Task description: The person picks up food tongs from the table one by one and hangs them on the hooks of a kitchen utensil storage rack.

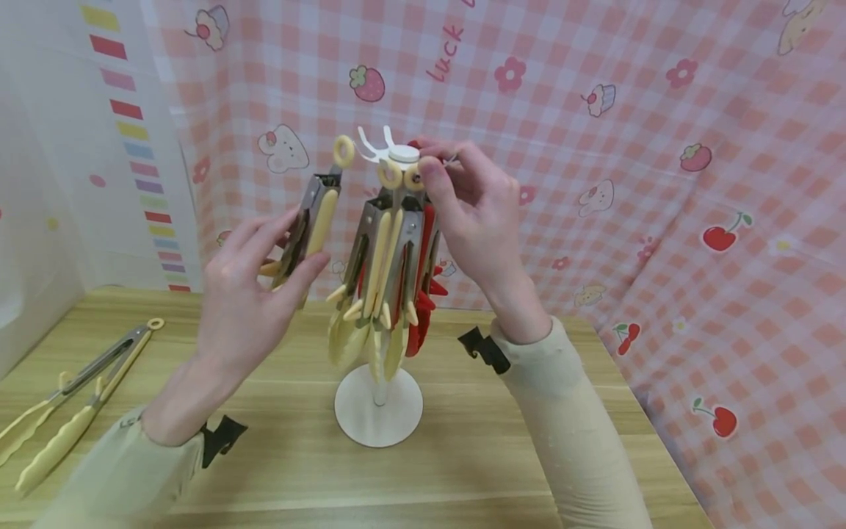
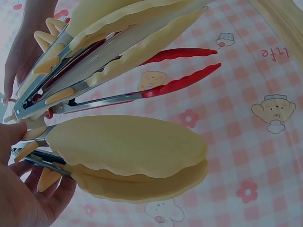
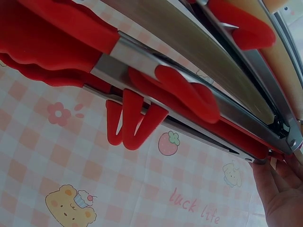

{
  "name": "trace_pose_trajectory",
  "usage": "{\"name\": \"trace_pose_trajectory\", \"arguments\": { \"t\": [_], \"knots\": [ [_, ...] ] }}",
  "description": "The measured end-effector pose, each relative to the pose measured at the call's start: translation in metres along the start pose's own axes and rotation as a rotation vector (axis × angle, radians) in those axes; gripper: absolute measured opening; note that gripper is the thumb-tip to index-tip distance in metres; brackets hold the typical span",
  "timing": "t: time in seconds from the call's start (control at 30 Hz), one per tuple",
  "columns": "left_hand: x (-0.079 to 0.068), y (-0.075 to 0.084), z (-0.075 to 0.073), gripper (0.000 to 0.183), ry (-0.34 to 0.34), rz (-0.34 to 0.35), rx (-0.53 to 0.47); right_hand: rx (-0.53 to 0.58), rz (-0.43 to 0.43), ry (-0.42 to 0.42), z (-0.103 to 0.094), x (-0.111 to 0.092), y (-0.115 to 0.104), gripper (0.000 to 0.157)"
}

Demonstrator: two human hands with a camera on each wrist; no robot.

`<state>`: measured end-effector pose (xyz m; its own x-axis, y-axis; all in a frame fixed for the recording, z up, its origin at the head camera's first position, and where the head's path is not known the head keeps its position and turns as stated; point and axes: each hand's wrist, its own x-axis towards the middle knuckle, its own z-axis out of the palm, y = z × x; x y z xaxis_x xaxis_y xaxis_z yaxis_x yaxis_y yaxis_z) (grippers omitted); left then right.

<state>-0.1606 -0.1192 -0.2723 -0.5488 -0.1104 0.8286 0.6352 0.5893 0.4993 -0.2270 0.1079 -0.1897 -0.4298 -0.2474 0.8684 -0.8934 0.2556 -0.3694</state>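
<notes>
My left hand (image 1: 254, 283) holds a pair of cream-yellow kitchen tongs (image 1: 322, 220) upright by its metal arms, the pull ring up beside the white rack hooks (image 1: 375, 150). In the left wrist view, the scalloped heads of these tongs (image 2: 128, 146) lie together. At the top of the white rack, my right hand (image 1: 479, 213) pinches the hook area, its thumb over a tong ring. Several cream tongs (image 1: 380, 272) and red tongs (image 1: 423, 301) hang there, heads down. Red tongs (image 3: 142, 90) fill much of the right wrist view, with the fingertips (image 3: 265, 182) at their ring end.
Another pair of cream tongs (image 1: 86, 404) lies spread on the wooden table (image 1: 284, 470) at the left. The rack's round white base (image 1: 353, 415) stands at mid-table. A pink checked cloth (image 1: 548, 117) hangs behind and to the right.
</notes>
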Motion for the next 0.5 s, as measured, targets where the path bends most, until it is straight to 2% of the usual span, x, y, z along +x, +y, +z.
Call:
{"name": "trace_pose_trajectory", "arguments": {
  "t": [0.27,0.5],
  "knots": [
    [0.004,0.0006,0.0022,0.049,-0.014,-0.02,-0.003,-0.002,-0.015,-0.005,0.0005,0.0008,0.0013,0.015],
    [0.0065,0.0018,0.003,0.049,-0.046,-0.063,-0.028,0.01,-0.015,-0.002,0.0002,0.0001,0.0019,0.022]
  ]
}}
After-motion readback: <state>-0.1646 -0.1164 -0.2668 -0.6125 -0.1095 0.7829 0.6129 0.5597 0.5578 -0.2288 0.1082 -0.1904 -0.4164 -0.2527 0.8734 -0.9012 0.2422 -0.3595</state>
